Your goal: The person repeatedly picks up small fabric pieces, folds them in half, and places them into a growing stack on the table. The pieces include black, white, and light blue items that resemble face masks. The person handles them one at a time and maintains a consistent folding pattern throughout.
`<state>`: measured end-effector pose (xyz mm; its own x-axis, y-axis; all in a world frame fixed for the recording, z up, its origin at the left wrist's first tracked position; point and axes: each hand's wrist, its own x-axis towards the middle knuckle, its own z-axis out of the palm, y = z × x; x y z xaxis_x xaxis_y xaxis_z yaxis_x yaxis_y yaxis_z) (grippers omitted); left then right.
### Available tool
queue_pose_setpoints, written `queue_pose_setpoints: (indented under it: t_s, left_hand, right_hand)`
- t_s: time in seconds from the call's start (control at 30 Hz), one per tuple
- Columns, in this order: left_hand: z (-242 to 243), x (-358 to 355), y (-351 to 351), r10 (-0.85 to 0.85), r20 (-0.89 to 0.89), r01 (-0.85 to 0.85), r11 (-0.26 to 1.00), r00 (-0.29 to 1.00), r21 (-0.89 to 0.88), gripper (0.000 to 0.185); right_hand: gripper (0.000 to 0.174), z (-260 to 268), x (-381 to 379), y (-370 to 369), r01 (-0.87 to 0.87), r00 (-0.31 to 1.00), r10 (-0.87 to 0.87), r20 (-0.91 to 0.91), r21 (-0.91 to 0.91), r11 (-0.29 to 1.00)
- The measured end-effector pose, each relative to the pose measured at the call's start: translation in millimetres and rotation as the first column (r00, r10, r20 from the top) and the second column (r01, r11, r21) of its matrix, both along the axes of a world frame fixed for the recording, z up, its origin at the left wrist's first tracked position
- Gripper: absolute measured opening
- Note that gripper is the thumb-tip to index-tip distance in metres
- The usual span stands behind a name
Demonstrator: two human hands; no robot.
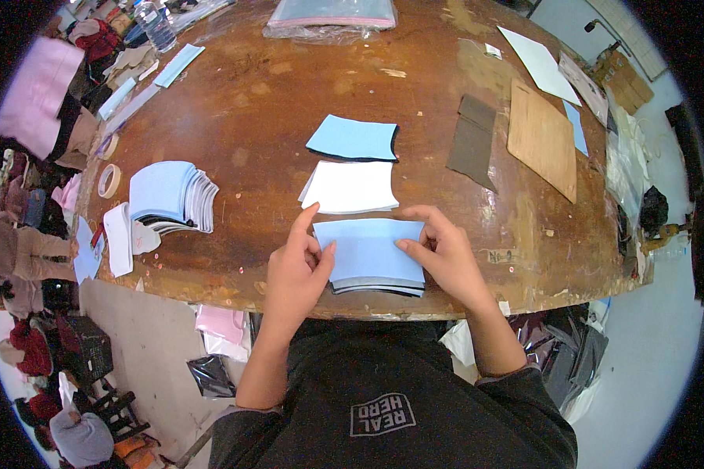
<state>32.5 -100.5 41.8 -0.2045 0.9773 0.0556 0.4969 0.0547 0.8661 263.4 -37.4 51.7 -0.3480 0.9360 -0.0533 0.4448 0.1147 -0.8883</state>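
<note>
A stack of light-blue, grey and black cut fabric pieces lies near the table's front edge. My left hand touches its left side, thumb on top and index finger extended towards the white pieces. On the stack's right side rests my right hand, its thumb on the top piece and its fingers curled at the upper right corner. Just beyond lies a small pile of white pieces, slightly fanned at the left. Behind that is a bright-blue piece pile with a black underside. Whether either hand pinches the top piece is unclear.
At left stand a taller fabric stack, a tape roll and a folded white strip. To the right lie a dark fabric piece and a wooden board. Plastic-wrapped sheets lie at the far side. Other people are at left.
</note>
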Motion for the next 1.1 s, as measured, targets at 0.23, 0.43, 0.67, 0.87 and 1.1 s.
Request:
queue_pose_setpoints:
  t_s: [0.23, 0.43, 0.67, 0.87, 1.1]
  left_hand:
    - [2.7, 2.7, -4.3, -0.040, -0.062, 0.038, 0.999, 0.997, -0.034, 0.058]
    - [-0.1, 1.3, -7.6, -0.033, -0.073, 0.031, 0.999, 0.997, -0.024, 0.056]
    - [-4.8, -0.3, -9.7, -0.050, -0.108, 0.052, 0.999, 0.993, 0.012, 0.055]
    - [-6.2, -3.2, -6.9, 0.018, -0.180, -0.017, 1.000, 0.983, 0.007, 0.052]
    - [-19.2, -45.0, 56.7, -0.114, -0.355, 0.222, 0.934, 0.928, 0.281, 0.028]
  right_hand:
    - [0.035, -8.1, 5.1, -8.2, 0.022, 0.999, -0.023, 0.037, 0.039, 0.999]
    - [0.037, -4.7, 0.3, -10.6, 0.024, 0.998, -0.029, 0.061, 0.077, 0.997]
    - [0.038, -3.8, 0.8, -13.4, 0.036, 0.997, -0.041, 0.073, 0.068, 0.997]
    - [0.039, 6.9, 2.3, -10.2, 0.064, 0.983, -0.069, 0.168, 0.035, 0.997]
    - [0.029, -15.9, -1.9, 74.5, -0.473, 0.881, 0.378, 0.285, 0.512, 0.717]
